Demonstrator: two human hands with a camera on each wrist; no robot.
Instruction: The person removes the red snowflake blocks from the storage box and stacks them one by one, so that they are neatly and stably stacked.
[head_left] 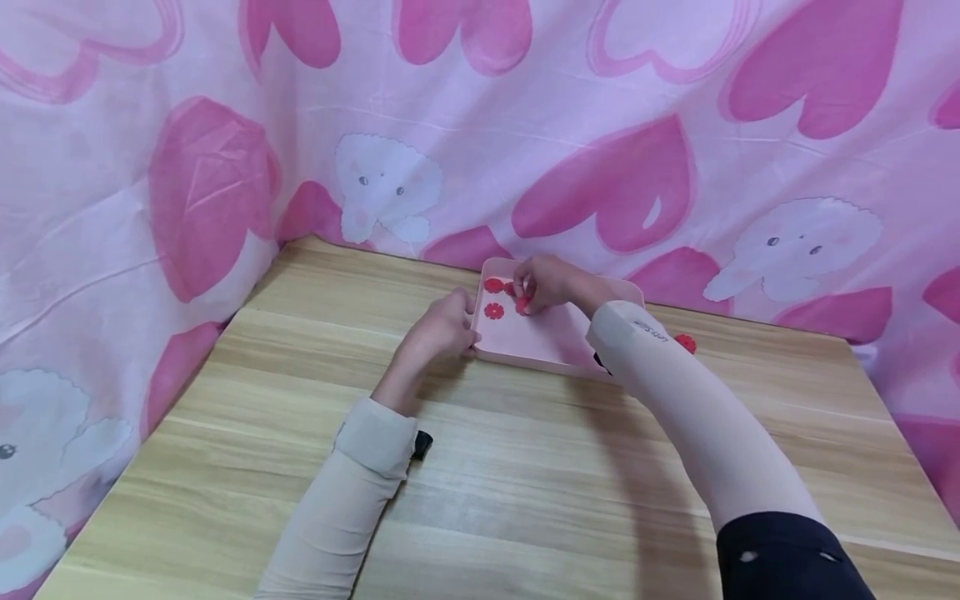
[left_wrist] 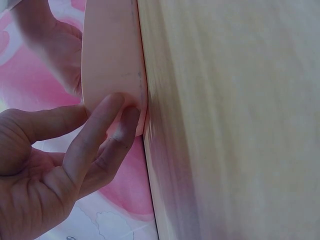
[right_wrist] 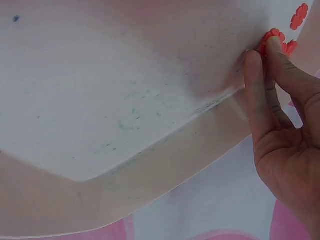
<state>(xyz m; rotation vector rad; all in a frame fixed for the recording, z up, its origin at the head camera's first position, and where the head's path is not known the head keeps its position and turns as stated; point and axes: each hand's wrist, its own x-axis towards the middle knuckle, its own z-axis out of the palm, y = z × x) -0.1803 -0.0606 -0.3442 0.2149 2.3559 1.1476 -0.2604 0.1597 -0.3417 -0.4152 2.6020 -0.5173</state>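
A shallow pink tray [head_left: 551, 340] lies near the back of the table. At its left front corner my left hand [head_left: 444, 323] grips the tray; in the left wrist view, fingers [left_wrist: 102, 120] lie against the outer wall [left_wrist: 112, 55] while another digit meets the rim. Over the tray's left part, my right hand [head_left: 553, 282] pinches a red flower-shaped piece [head_left: 522, 305] between thumb and fingers. Beside it in the tray lie more red flower-shaped pieces [head_left: 493, 311], one partly hidden by the hand. The right wrist view has the pinched piece [right_wrist: 274, 35] close to the tray's floor [right_wrist: 75, 100].
Right of the tray, another red flower-shaped piece [head_left: 686, 342] sits on the wooden table [head_left: 487, 483], partly behind the right sleeve. A pink heart-patterned curtain [head_left: 480, 125] hangs along the table's back and left edges.
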